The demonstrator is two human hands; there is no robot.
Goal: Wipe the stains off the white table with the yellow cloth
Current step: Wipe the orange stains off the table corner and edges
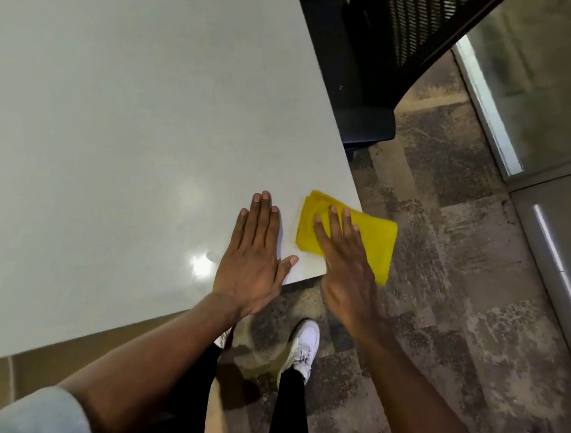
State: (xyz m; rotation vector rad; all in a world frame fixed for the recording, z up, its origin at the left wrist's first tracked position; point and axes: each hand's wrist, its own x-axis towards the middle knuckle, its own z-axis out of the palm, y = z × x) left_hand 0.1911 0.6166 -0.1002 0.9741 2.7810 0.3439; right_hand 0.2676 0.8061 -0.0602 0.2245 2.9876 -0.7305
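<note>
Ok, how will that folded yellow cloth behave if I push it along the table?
The yellow cloth looks soft and layered, so it will probably bunch rather than slide stiffly. Part of it overhangs the corner of the white table, so it may droop or drop off. The right hand pressing flat should steady it.

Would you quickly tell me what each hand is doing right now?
Left hand: open, flat on the table, holding nothing.
Right hand: open, straight fingers pressing the cloth at the table's corner.
</note>
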